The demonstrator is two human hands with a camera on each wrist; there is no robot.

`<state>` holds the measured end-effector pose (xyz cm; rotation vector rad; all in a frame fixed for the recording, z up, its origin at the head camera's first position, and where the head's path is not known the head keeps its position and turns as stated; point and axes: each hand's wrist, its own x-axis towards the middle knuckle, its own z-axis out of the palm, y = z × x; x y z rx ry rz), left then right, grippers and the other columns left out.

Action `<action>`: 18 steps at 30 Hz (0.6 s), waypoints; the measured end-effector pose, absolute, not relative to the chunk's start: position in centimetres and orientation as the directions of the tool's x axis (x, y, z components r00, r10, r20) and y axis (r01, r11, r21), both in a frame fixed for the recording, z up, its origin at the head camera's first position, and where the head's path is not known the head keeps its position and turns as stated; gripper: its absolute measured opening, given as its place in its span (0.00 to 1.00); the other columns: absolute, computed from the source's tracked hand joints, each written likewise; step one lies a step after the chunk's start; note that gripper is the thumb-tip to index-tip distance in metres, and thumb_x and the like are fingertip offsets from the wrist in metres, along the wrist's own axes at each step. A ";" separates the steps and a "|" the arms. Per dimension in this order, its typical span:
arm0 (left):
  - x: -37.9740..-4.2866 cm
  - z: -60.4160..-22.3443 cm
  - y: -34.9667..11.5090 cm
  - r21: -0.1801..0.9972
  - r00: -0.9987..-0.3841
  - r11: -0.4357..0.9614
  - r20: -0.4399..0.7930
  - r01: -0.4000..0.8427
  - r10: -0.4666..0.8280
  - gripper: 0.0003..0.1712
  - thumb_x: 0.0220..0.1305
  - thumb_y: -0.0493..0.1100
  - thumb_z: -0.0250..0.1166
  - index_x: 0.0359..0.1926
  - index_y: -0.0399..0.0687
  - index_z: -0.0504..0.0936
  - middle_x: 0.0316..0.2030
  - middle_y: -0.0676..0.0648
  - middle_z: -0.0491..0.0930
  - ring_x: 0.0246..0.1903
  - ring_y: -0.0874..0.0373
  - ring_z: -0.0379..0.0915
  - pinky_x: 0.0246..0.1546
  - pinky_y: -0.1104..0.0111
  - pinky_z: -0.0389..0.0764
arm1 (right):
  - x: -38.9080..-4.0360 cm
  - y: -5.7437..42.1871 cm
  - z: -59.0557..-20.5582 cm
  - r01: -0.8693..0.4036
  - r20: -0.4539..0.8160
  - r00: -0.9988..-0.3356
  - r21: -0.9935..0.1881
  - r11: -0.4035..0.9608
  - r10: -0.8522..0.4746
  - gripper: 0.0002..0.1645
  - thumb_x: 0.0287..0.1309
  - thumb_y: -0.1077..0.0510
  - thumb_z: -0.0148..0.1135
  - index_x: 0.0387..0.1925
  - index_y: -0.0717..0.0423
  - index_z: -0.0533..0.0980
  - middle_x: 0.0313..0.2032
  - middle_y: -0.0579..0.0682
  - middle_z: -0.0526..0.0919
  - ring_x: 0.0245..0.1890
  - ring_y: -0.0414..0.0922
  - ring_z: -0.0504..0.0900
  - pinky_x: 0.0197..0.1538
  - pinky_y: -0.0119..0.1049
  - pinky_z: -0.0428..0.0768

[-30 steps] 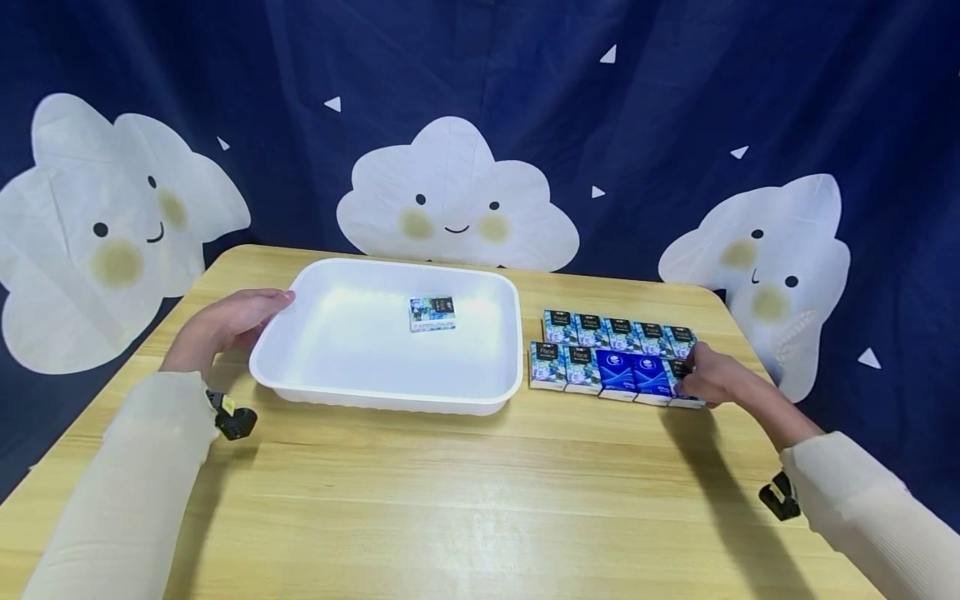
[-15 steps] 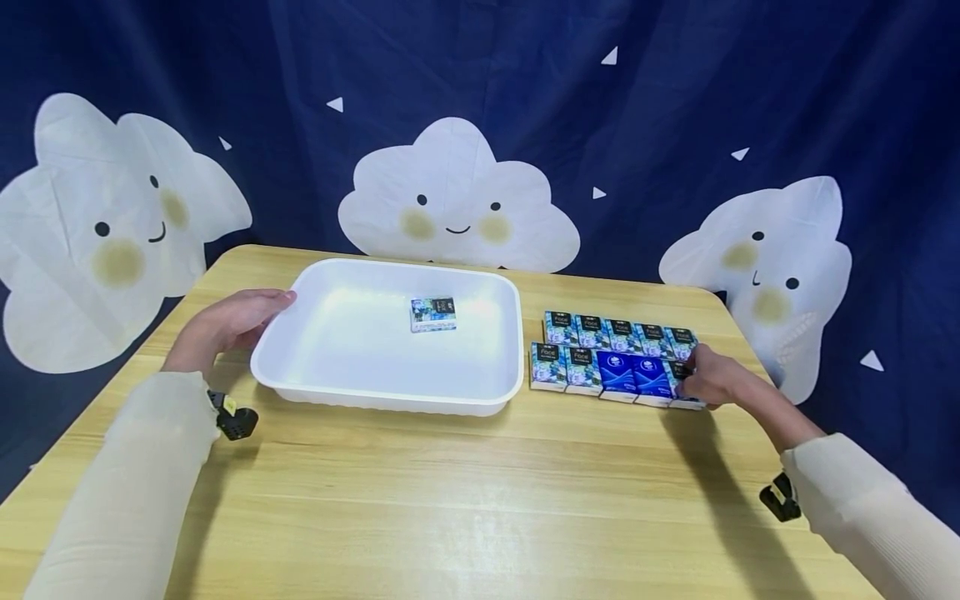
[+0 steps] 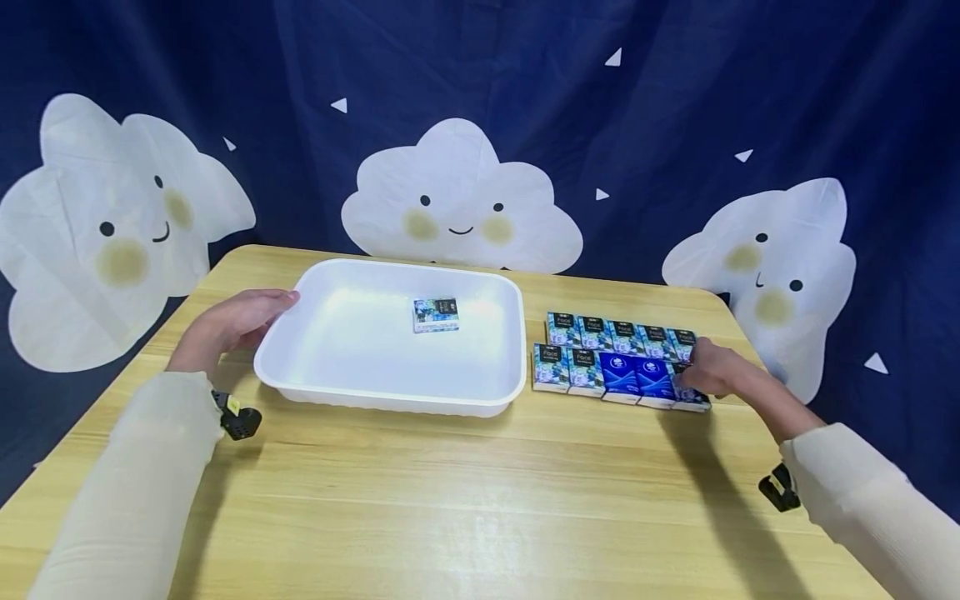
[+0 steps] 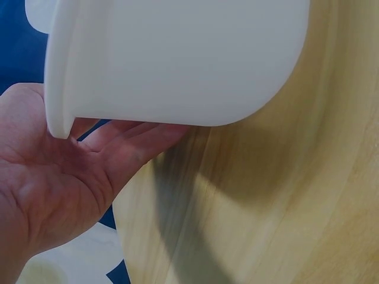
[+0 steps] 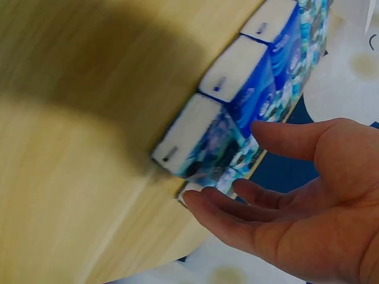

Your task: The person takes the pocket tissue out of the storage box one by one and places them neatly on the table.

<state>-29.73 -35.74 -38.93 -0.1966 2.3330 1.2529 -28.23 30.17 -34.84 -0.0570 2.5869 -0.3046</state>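
Note:
In the head view a white plastic tray [image 3: 390, 400] stands left of centre on the table. My left hand [image 3: 243, 321] holds its left side, thumb at the rim and fingers under it along the outer wall, as the left wrist view shows. One floral tissue pack [image 3: 436, 317] lies inside the tray. To its right, small tissue packs form two rows, mostly floral, with two plain blue tissue packs [image 3: 636, 377] in the front row. My right hand [image 3: 712, 368] is at the right end, thumb and fingers spread around the last front floral pack [image 5: 216, 145], not closed on it.
The wooden table [image 3: 450, 500] has rounded far corners. Behind it hangs a dark blue curtain [image 3: 525, 67] with white cloud faces. A black wrist camera [image 3: 238, 417] sits at the left cuff, another at the right cuff.
My right hand has lifted slightly off the end pack, so more of that pack's front shows. The left hand stays on the tray. The head view has shifted slightly.

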 end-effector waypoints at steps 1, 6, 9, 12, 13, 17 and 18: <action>-29.7 -38.9 -35.7 0.746 -0.874 0.571 -0.476 -0.342 0.098 0.44 0.80 0.64 0.35 0.81 0.39 0.39 0.69 0.32 0.62 0.53 0.51 0.75 0.48 0.64 0.82 | -28.3 30.0 -34.6 0.016 -0.500 -0.860 -0.221 0.975 -0.099 0.34 0.66 0.56 0.59 0.54 0.84 0.59 0.45 0.73 0.74 0.37 0.56 0.78 0.38 0.44 0.80; -29.8 -39.0 -35.8 0.745 -0.875 0.574 -0.475 -0.340 0.098 0.44 0.80 0.64 0.34 0.81 0.39 0.39 0.69 0.32 0.63 0.54 0.51 0.75 0.48 0.64 0.82 | -28.9 28.7 -33.8 -0.014 -0.451 -0.888 -0.175 0.985 -0.092 0.39 0.69 0.52 0.56 0.60 0.85 0.56 0.54 0.80 0.70 0.45 0.63 0.78 0.44 0.50 0.78; -29.8 -39.0 -35.8 0.746 -0.875 0.573 -0.474 -0.340 0.099 0.44 0.80 0.64 0.35 0.81 0.39 0.40 0.69 0.32 0.62 0.55 0.50 0.75 0.49 0.64 0.82 | -29.1 27.7 -33.5 -0.025 -0.414 -0.906 -0.161 0.987 -0.090 0.40 0.71 0.51 0.54 0.62 0.84 0.56 0.57 0.81 0.69 0.52 0.69 0.76 0.49 0.56 0.78; -29.8 -39.0 -35.8 0.745 -0.874 0.575 -0.475 -0.339 0.100 0.43 0.81 0.64 0.35 0.81 0.39 0.40 0.69 0.32 0.63 0.55 0.50 0.74 0.49 0.64 0.82 | -29.4 26.4 -33.2 -0.027 -0.382 -0.920 -0.173 0.985 -0.092 0.41 0.72 0.50 0.53 0.64 0.83 0.55 0.58 0.81 0.69 0.55 0.71 0.74 0.53 0.59 0.77; -29.8 -39.0 -35.8 0.745 -0.873 0.573 -0.477 -0.340 0.102 0.43 0.81 0.64 0.34 0.81 0.39 0.40 0.69 0.32 0.62 0.55 0.50 0.74 0.49 0.64 0.82 | -29.5 26.0 -33.2 -0.032 -0.371 -0.923 -0.180 0.983 -0.098 0.42 0.72 0.49 0.53 0.66 0.82 0.54 0.59 0.81 0.69 0.56 0.71 0.74 0.53 0.60 0.77; -29.8 -38.9 -35.8 0.742 -0.871 0.576 -0.481 -0.342 0.103 0.44 0.81 0.64 0.34 0.81 0.39 0.39 0.69 0.32 0.62 0.55 0.50 0.75 0.49 0.64 0.82 | -30.0 24.0 -32.9 -0.053 -0.316 -0.941 -0.212 0.976 -0.119 0.41 0.71 0.50 0.53 0.68 0.80 0.54 0.60 0.79 0.70 0.54 0.68 0.76 0.52 0.59 0.77; -29.8 -38.9 -35.8 0.742 -0.870 0.576 -0.482 -0.343 0.102 0.44 0.80 0.64 0.34 0.81 0.39 0.39 0.69 0.32 0.62 0.54 0.51 0.75 0.49 0.64 0.82 | -30.2 23.4 -32.9 -0.056 -0.299 -0.946 -0.217 0.974 -0.122 0.41 0.71 0.51 0.53 0.69 0.79 0.55 0.60 0.79 0.70 0.52 0.67 0.77 0.52 0.58 0.78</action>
